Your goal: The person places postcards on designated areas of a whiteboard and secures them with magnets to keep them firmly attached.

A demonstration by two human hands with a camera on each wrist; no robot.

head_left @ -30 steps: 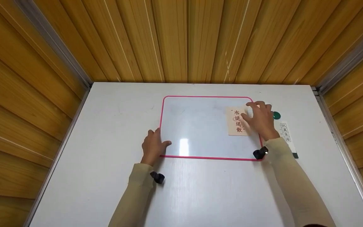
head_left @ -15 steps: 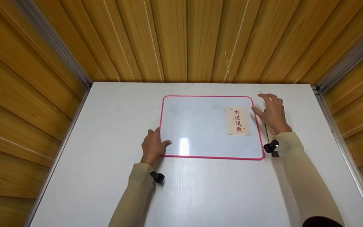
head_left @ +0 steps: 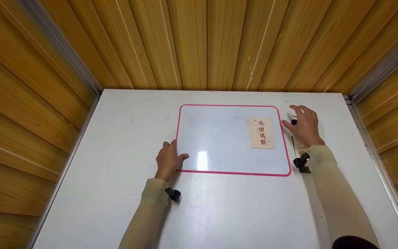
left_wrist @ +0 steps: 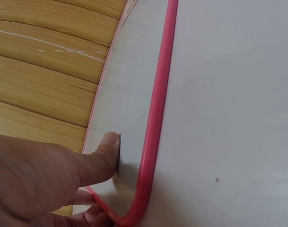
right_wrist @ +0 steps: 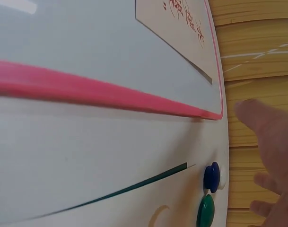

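A whiteboard (head_left: 219,138) with a pink rim lies on the table. My left hand (head_left: 168,159) holds its left edge near the bottom corner; in the left wrist view the thumb (left_wrist: 103,161) rests on the board's face, with fingers at the rim. Near the board's right side lies a cream card (head_left: 262,133) with red characters. My right hand (head_left: 304,126) hovers right of the board, fingers spread and bent, apparently holding nothing. Below it are a dark blue magnet (right_wrist: 211,177), a green magnet (right_wrist: 206,210) and a partly hidden white one (right_wrist: 222,179).
Another card (head_left: 301,144) lies right of the board, mostly covered by the right hand and sleeve; its dark green edge (right_wrist: 148,181) shows in the right wrist view. Wood-patterned walls (head_left: 192,45) surround the white table (head_left: 212,211) at back and sides.
My right hand has moved right, off the cream card and over the magnets beside the board. The cream card is now fully uncovered. My left hand has stayed on the board's edge.
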